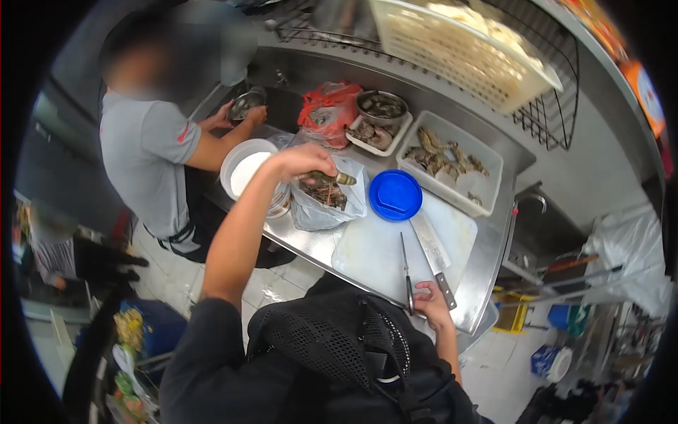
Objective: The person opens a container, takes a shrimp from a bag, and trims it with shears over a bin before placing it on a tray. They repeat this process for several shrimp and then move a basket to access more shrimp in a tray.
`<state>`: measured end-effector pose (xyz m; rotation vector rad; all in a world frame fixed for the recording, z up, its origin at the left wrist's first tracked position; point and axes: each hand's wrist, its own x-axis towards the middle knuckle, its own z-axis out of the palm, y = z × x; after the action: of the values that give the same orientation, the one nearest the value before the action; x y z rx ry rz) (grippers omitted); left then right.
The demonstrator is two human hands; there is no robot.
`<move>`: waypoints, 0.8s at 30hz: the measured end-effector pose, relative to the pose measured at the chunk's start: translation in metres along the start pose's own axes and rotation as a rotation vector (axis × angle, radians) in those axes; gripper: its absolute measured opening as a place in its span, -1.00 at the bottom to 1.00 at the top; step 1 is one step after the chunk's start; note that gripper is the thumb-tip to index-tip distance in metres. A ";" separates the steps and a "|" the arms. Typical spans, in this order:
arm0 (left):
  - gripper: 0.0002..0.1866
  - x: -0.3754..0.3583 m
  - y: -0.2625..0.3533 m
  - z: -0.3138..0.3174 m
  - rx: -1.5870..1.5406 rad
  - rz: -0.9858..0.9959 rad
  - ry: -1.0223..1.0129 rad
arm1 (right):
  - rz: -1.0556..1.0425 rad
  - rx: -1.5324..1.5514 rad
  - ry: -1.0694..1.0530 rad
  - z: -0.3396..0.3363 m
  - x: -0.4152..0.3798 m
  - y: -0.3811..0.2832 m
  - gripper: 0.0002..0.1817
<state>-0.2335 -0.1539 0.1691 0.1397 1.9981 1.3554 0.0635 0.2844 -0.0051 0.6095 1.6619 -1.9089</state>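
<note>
My left hand (308,162) is closed around a greenish banded prawn (345,179), its end sticking out past my fingers. Beneath it an open plastic bag (357,201) holds brownish prawn pieces (330,196). By the near edge of the white cutting board (360,254), my right hand (432,305) grips the scissors (408,286) at the handles, blades pointing away from me. A cleaver (428,244) lies on the board just beside them. At the board's far edge sits a round blue lid (395,195).
A white tray (498,180) of shellfish, a smaller tray (381,150), a metal bowl (401,99) and a red bag (328,95) stand behind. Left is a white tub (229,166). A co-worker (152,134) holds a bowl at the sink. A basket (466,60) sits on the rack above.
</note>
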 end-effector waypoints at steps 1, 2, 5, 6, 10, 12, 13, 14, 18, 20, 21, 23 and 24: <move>-0.76 -0.004 -0.005 0.024 -0.214 0.032 0.059 | -0.023 0.092 -0.033 0.001 -0.007 0.003 -0.37; -0.80 -0.011 -0.015 0.054 -0.428 0.058 0.115 | -0.046 0.186 -0.059 0.004 -0.015 -0.002 -0.36; -0.78 0.015 -0.083 0.163 -0.636 0.126 0.265 | -0.256 0.438 -0.080 0.012 -0.027 0.006 -0.17; -0.77 0.022 -0.105 0.200 -0.689 0.112 0.283 | -0.313 0.506 -0.102 0.012 -0.028 0.011 -0.06; -0.59 0.027 -0.133 0.267 -0.102 0.205 0.168 | -0.366 0.593 -0.020 0.016 -0.052 0.003 0.07; -0.66 0.031 -0.127 0.252 0.073 0.154 0.139 | -0.426 0.568 -0.031 0.017 -0.062 -0.003 0.05; -0.76 0.020 -0.082 0.247 0.285 0.048 0.188 | -0.433 0.580 -0.010 0.016 -0.065 -0.001 0.05; -0.76 0.025 -0.070 0.246 0.292 0.050 0.169 | -0.430 0.633 0.016 0.016 -0.068 -0.001 0.04; -0.73 0.074 -0.040 0.259 0.712 0.764 0.033 | -0.445 0.647 0.152 0.014 -0.077 0.002 -0.07; -0.65 0.098 -0.043 0.277 1.010 0.841 -0.230 | -0.452 0.669 0.200 0.018 -0.083 -0.002 -0.10; -0.55 0.107 -0.049 0.281 1.115 0.763 -0.313 | -0.458 0.699 0.245 0.017 -0.087 -0.003 -0.13; -0.53 0.114 -0.059 0.283 1.137 0.729 -0.358 | -0.486 0.694 0.257 0.012 -0.093 0.005 -0.15; -0.51 0.118 -0.063 0.281 1.163 0.680 -0.402 | -0.505 0.694 0.260 0.011 -0.096 0.010 -0.16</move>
<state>-0.1330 0.0889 0.0020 1.5731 2.1787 0.2421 0.1428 0.2817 0.0514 0.7691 1.3502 -2.9264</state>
